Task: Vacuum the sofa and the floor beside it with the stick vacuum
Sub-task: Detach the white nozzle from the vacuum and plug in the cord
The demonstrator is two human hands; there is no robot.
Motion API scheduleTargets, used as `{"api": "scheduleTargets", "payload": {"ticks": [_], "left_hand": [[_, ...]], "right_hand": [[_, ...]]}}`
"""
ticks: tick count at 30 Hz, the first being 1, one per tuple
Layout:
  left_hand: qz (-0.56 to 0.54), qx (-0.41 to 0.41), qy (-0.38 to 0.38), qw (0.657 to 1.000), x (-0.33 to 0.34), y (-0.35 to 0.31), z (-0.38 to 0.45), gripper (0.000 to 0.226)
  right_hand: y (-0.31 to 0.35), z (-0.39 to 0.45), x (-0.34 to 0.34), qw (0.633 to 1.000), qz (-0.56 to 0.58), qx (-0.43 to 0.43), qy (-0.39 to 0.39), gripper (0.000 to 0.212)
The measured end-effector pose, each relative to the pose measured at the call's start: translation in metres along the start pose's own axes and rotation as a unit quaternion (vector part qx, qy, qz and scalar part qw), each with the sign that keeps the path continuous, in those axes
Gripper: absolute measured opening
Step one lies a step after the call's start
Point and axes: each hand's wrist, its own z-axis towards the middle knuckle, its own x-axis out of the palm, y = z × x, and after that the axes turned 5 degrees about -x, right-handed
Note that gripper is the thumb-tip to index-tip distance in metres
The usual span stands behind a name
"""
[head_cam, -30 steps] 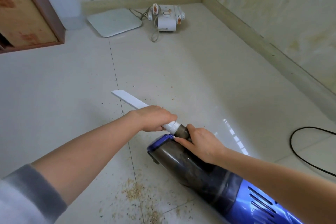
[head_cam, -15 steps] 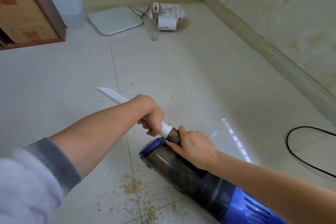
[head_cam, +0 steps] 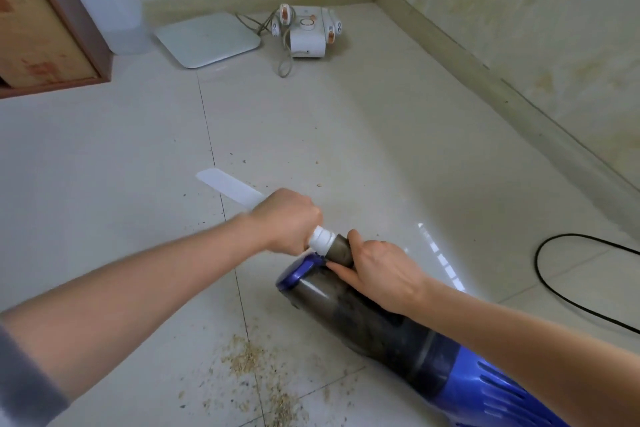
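**Ana:** Both hands are on the vacuum [head_cam: 398, 333] at the lower centre of the frame. The left hand [head_cam: 289, 220] is wrapped tight round the white crevice nozzle [head_cam: 230, 187], close to its collar, and the right hand [head_cam: 379, 272] pinches the dark intake neck [head_cam: 341, 248] with thumb above and fingers beneath.

**Ben:** What has changed in the last second?

**Ana:** The left fist has turned over on the nozzle, then come back, and the flat tip has swung a little further towards the left of the frame. The white collar still shows outside the neck, so I judge it is being twisted, though whether on or off I cannot tell.

**Ben:** So no cleaning yet?

**Ana:** None, I think. The crumbs [head_cam: 246, 359] lie scattered on the tiled floor [head_cam: 346, 149] at the bottom centre, just left of the dust cup. No sofa is in view.
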Motion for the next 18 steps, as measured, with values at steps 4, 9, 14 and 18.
{"api": "scheduleTargets", "payload": {"ticks": [4, 9, 14, 18], "left_hand": [[-0.082, -0.029, 0.198, 0.976, -0.045, 0.029, 0.033, 0.012], [-0.011, -0.089, 0.082, 0.993, -0.058, 0.042, 0.036, 0.015], [-0.015, -0.056, 0.04, 0.998, -0.041, 0.047, 0.028, 0.021], [-0.096, -0.049, 0.18, 0.978, -0.039, 0.049, 0.021, 0.013]], "right_hand": [[0.0, 0.023, -0.019, 0.991, -0.095, -0.023, -0.088, 0.036], [-0.005, 0.05, -0.036, 0.962, -0.206, -0.022, -0.179, 0.038], [-0.002, 0.047, -0.026, 0.976, -0.133, 0.026, -0.169, 0.042], [0.012, 0.048, -0.017, 0.983, -0.108, 0.075, -0.124, 0.057]]}}
